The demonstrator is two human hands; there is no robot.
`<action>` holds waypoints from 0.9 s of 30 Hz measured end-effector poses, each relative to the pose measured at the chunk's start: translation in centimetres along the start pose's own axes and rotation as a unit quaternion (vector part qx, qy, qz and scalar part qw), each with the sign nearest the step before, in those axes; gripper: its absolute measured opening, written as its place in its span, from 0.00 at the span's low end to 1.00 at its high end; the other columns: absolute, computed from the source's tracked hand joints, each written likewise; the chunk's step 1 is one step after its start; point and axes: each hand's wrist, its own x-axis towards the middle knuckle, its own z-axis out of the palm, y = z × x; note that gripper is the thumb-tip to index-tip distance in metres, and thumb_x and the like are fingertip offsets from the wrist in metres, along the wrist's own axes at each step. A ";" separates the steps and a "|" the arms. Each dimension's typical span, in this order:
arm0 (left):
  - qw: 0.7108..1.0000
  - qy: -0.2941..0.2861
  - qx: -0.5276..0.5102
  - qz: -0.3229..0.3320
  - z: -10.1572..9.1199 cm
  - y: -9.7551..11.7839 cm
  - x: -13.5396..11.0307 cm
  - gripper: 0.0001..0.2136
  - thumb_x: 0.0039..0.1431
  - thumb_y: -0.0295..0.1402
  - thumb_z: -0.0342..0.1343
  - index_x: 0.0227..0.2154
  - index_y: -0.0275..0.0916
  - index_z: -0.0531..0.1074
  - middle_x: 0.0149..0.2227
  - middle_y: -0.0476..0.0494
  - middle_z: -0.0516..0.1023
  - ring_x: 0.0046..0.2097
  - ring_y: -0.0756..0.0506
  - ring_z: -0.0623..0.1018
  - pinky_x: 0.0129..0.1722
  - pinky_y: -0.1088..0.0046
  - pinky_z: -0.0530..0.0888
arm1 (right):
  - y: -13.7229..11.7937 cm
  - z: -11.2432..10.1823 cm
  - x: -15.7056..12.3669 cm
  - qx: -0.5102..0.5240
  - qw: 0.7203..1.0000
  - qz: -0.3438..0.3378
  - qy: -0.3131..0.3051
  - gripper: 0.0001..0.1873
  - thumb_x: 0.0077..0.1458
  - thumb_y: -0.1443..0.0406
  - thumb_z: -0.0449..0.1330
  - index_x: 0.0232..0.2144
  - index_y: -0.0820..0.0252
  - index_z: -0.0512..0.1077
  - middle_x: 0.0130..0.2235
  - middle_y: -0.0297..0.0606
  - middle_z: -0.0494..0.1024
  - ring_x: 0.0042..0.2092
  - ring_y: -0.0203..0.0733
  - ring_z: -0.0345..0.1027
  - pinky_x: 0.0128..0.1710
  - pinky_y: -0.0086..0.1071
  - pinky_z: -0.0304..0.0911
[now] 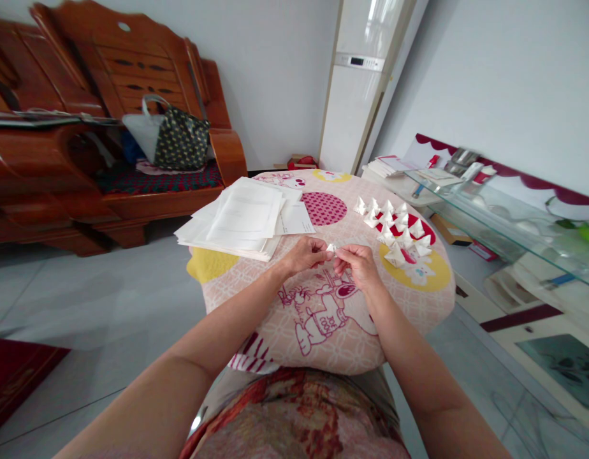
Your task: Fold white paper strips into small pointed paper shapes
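Note:
Between my two hands, above the middle of the round table, is a small folded white paper piece (331, 248). My left hand (306, 255) pinches its left side between thumb and fingers. On its right side, my right hand (356, 262) grips it the same way. Several folded white paper boats (398, 231) stand in a cluster to the right, apart from my hands. A stack of white paper sheets (244, 213) lies to the left, beyond my left hand. The exact folds of the held piece are too small to make out.
A patterned cloth (294, 319) covers the round table. On the right stands a glass-shelved cabinet (505, 217) with papers and containers. A wooden sofa (132, 70) with bags (180, 137) on its seat is at the left. A tall white air conditioner (356, 89) stands behind.

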 end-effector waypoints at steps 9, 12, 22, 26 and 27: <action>0.992 0.065 -0.102 -0.027 0.2 -0.3 0.2 0.20 0.52 0.49 0.66 0.22 0.37 0.69 0.16 0.54 0.66 0.19 0.55 0.62 0.20 0.78 0.59 | 0.4 -0.1 0.0 -0.003 0.997 0.028 -0.071 0.20 0.44 0.51 0.71 0.19 0.61 0.76 0.20 0.38 0.78 0.18 0.36 0.68 0.16 0.27 0.64; 0.983 0.093 -0.147 -0.050 0.0 -0.3 0.3 0.20 0.51 0.48 0.66 0.20 0.37 0.68 0.16 0.53 0.65 0.19 0.55 0.62 0.20 0.78 0.57 | 0.3 0.0 -0.1 0.014 0.997 0.021 -0.074 0.20 0.45 0.50 0.72 0.22 0.61 0.78 0.23 0.39 0.80 0.21 0.36 0.71 0.20 0.28 0.69; 0.966 0.087 -0.231 -0.080 0.1 -0.6 0.5 0.17 0.52 0.42 0.68 0.22 0.36 0.71 0.18 0.52 0.68 0.20 0.55 0.64 0.20 0.78 0.59 | 0.5 0.2 0.0 0.011 0.999 0.001 -0.053 0.14 0.44 0.56 0.73 0.24 0.61 0.78 0.25 0.37 0.81 0.23 0.37 0.73 0.23 0.29 0.70; 0.962 0.076 -0.245 -0.091 0.0 -0.5 0.4 0.17 0.50 0.42 0.70 0.22 0.35 0.72 0.18 0.52 0.69 0.20 0.55 0.66 0.20 0.78 0.60 | 0.5 0.2 0.0 0.006 0.999 -0.006 -0.052 0.14 0.45 0.56 0.72 0.24 0.61 0.78 0.25 0.38 0.81 0.24 0.38 0.73 0.24 0.30 0.70; 0.961 0.073 -0.249 -0.094 0.0 -0.5 0.4 0.18 0.49 0.43 0.71 0.23 0.35 0.72 0.18 0.51 0.70 0.20 0.55 0.66 0.20 0.78 0.61 | 0.5 0.2 0.0 0.005 0.999 -0.007 -0.051 0.14 0.45 0.56 0.72 0.25 0.61 0.78 0.25 0.38 0.81 0.23 0.38 0.73 0.24 0.30 0.70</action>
